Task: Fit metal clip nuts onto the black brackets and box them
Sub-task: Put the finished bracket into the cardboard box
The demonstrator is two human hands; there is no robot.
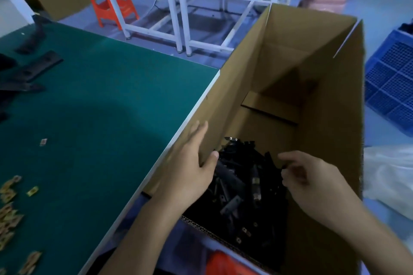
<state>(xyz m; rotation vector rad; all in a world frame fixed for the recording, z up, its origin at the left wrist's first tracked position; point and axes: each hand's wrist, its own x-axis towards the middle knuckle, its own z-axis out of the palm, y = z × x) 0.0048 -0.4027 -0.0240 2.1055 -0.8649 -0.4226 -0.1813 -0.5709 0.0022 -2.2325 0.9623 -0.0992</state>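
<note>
Brackets in box, left hand astride rim

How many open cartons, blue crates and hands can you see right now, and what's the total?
Open carton: 1
Blue crate: 1
Hands: 2, left hand on the carton wall, right hand above the boxed brackets
Total: 4
</note>
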